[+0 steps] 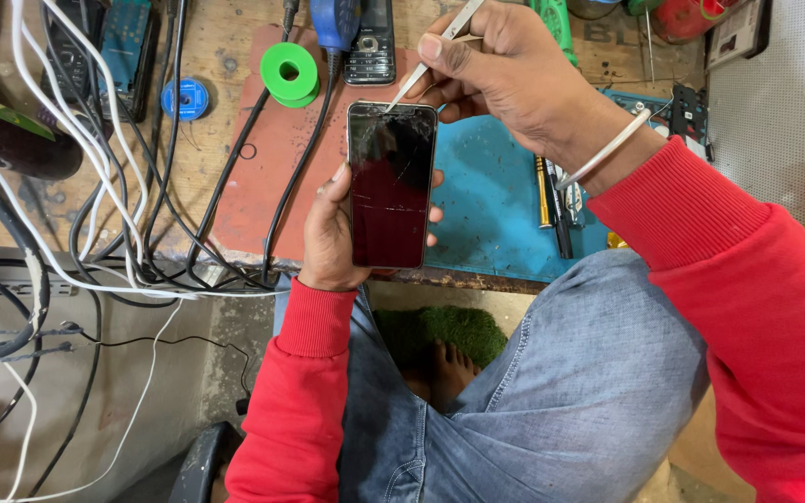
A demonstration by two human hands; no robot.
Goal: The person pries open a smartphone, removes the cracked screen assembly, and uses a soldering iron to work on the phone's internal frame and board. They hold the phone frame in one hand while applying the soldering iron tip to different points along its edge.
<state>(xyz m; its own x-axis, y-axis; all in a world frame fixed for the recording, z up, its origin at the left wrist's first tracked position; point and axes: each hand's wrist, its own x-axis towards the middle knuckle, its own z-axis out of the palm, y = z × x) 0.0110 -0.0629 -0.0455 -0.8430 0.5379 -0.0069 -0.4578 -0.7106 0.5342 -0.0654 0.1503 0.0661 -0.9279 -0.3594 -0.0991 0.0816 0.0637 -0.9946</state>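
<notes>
My left hand (328, 237) grips a black smartphone (389, 186) with a cracked screen, holding it upright over the bench edge. In my right hand (505, 70) I pinch metal tweezers (430, 56), and their tip touches the phone's top edge near the middle. A white bangle (607, 149) circles my right wrist. Both sleeves are red.
A wooden bench carries a red mat (263, 177) and a blue mat (496, 205). On it are a green solder spool (290, 73), a small blue spool (185, 98), an old keypad phone (371, 47), pens (556, 210) and many black and white cables (95, 186) at left.
</notes>
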